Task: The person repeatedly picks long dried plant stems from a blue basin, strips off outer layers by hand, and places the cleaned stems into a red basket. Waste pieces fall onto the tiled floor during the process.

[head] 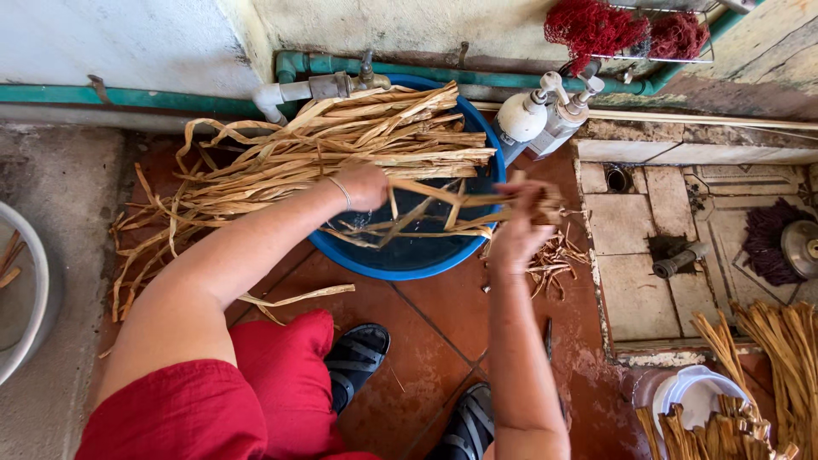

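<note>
Far left, a pale basin rim [34, 290] sits on the concrete, well apart from the work. Next, the bundle of dried leaf strips [341, 140] lies across the blue tub [409, 260], long axis approx. left-right, its loose tails trailing left onto the tile floor [426, 341] and its squared ends over the tub's right half. The left hand [365, 186] sits at the bundle's near edge, over the tub; fingers are curled down onto the strips, closed on a few, though exact finger contact is hidden from this view. From that hand a small group of separated strips [443, 200] runs right, approx. level, to the right hand [521, 223], which is closed around their right ends just past the tub rim. The separated strips thus span hand to hand, axis parallel to the bundle and nearer the person. The left hand is nearer the main bundle; the right hand is nearer the scrap pile [554, 255] on the floor. Further right: two white valve fittings [545, 115], then more strips stacked upright [767, 358] at lower right.
</note>
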`<state>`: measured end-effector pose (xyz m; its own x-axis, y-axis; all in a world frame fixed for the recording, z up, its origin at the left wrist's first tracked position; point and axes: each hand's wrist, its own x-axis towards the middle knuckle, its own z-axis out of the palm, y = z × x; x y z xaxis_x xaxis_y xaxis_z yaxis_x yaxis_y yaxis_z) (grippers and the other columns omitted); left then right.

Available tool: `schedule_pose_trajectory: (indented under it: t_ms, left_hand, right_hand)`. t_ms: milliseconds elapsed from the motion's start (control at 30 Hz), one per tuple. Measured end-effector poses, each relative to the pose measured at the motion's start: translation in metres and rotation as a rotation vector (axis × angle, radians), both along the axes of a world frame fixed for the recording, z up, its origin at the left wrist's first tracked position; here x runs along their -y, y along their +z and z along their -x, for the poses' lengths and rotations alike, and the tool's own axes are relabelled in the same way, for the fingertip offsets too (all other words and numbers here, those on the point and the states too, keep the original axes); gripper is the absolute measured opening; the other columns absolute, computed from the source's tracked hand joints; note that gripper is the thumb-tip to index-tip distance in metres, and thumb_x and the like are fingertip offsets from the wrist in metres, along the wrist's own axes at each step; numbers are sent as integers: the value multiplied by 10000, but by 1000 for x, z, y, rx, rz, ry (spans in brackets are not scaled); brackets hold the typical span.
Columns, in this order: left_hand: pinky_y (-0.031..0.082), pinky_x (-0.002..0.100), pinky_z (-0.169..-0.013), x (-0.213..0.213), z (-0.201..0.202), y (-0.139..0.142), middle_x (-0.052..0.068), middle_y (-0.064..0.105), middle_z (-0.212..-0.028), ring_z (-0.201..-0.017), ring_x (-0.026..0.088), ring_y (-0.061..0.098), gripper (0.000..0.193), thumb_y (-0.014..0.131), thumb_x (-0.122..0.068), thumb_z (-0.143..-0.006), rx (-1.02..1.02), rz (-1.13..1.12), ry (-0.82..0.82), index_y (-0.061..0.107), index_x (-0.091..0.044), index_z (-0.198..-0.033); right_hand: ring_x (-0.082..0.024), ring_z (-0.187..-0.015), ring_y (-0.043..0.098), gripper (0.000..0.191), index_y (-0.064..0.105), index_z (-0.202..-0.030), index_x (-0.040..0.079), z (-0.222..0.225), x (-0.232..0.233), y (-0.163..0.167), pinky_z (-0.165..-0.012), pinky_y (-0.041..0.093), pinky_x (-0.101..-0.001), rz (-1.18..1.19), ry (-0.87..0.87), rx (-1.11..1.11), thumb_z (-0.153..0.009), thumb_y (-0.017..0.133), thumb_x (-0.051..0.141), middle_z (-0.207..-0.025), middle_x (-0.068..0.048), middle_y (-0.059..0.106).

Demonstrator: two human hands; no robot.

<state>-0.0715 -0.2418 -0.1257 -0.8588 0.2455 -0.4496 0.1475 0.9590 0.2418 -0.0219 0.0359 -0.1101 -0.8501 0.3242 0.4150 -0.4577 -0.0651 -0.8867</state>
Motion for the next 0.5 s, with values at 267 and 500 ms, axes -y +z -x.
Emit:
schedule_pose_trajectory:
  t_ms: [267,500]
  left_hand:
    - [509,515,-897,8,41,37,172,646,-1142,-1123,326,576,266,628,-263,-954,-470,16,68,713,-29,-1046]
    - [501,502,-948,-5,57,41,166,664,-1148,-1119,318,591,218,613,-45,-881,-457,90,65,719,-16,-1070]
  right_hand:
    - [-107,-771,667,121,668,-1051,23,5,66,-116,-698,564,-259,-176,614,349,-1005,586,99,-897,-46,731]
    - [-92,-657,669,213,712,-946,27,7,63,-112,-603,516,-251,-220,517,650,-969,691,237,-747,-17,733]
